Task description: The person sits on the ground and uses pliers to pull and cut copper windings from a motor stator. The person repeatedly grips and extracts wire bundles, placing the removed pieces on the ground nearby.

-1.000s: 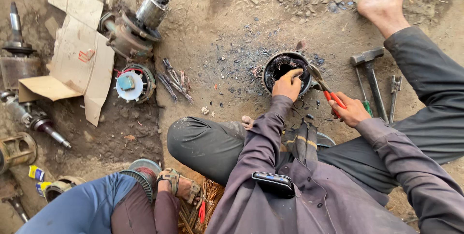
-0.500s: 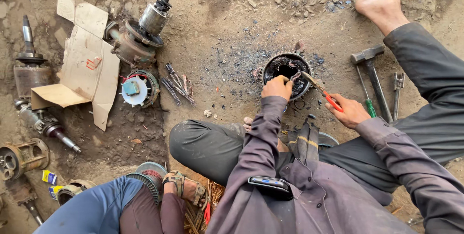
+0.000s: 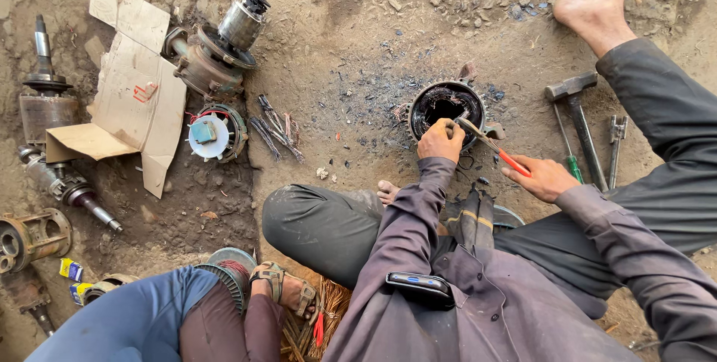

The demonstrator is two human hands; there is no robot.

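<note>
Far out to the left of our left hand (image 3: 441, 140) lie a torn sheet of cardboard (image 3: 134, 100), a motor rotor with its shaft (image 3: 224, 41), and a small round part with a white centre (image 3: 211, 135), then a loose bundle of cut wires (image 3: 275, 127) closer in. Below that, another person's knee in blue cloth (image 3: 134, 321) shows beside a sandalled foot (image 3: 287, 291). Our left hand is curled shut on the near rim of the round black stator housing (image 3: 447, 102), steadying it on the dirt just ahead of our knuckles. Just beside it, our right hand (image 3: 541, 177) grips the red handles of pliers (image 3: 489, 141), whose tip reaches into the housing. Beyond the right hand lie a hammer (image 3: 575, 112) and a spanner (image 3: 615, 145).
</note>
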